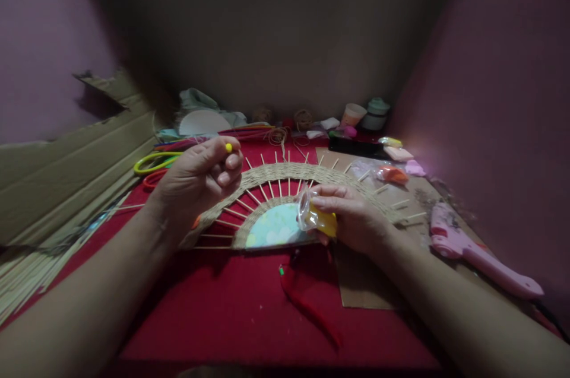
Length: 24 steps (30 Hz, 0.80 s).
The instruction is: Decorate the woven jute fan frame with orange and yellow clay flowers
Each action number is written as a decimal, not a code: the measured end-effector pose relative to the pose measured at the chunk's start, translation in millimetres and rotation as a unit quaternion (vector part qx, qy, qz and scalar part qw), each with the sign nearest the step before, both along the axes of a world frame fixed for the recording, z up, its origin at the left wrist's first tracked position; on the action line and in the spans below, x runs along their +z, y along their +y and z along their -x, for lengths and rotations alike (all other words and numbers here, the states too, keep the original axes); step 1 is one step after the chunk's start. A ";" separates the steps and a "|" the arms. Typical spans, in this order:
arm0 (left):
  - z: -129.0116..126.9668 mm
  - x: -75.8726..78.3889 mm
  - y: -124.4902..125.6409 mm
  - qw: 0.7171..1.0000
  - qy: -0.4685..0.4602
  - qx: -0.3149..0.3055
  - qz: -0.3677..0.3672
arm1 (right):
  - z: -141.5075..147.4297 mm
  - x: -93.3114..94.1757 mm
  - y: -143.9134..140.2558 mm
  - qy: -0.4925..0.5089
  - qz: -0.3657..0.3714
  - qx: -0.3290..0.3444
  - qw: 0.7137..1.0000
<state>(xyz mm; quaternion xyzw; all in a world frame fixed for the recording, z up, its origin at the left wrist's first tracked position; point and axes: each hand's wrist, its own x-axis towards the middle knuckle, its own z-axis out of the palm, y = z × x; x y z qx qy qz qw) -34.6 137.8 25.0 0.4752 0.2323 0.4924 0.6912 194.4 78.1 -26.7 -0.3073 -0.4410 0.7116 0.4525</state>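
Note:
My left hand (205, 170) is raised over the left part of the work, with a small yellow ball (228, 147) pinched between thumb and forefinger. In my right hand (345, 212) is a clear plastic bag (307, 210) with a yellow, clay-like lump (325, 221) inside. Between and behind both hands lies a half-round woven fan shape (285, 172), made of twine bands on thin sticks that spread outward. Its centre is a pale blue-green patterned half circle (274, 225), partly covered by my right hand and the bag.
A pink glue gun (485, 259) rests at the right, by a cardboard sheet (365, 283). An orange packet (392, 174) lies behind it. A red strip (312, 310) is on the red cloth (214, 318) in front. Cardboard (66, 170) stands left, above loose sticks (31, 277). A cup (354, 114) stands behind.

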 end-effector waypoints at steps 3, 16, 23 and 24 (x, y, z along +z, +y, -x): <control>0.7 -2.0 3.3 1.000 -0.003 -0.009 0.001 | 0.1 0.3 -0.2 -0.001 -0.001 0.000 1.000; 29.0 21.8 4.4 0.994 0.034 0.094 -0.049 | 1.0 2.5 -3.3 -0.006 0.003 -0.005 1.000; 51.2 23.1 10.2 0.914 0.381 0.098 -0.101 | 0.6 3.5 -4.5 0.000 0.013 0.003 1.000; 52.4 20.8 11.3 0.894 0.422 0.096 -0.113 | 0.7 3.4 -4.6 -0.001 0.012 0.004 1.000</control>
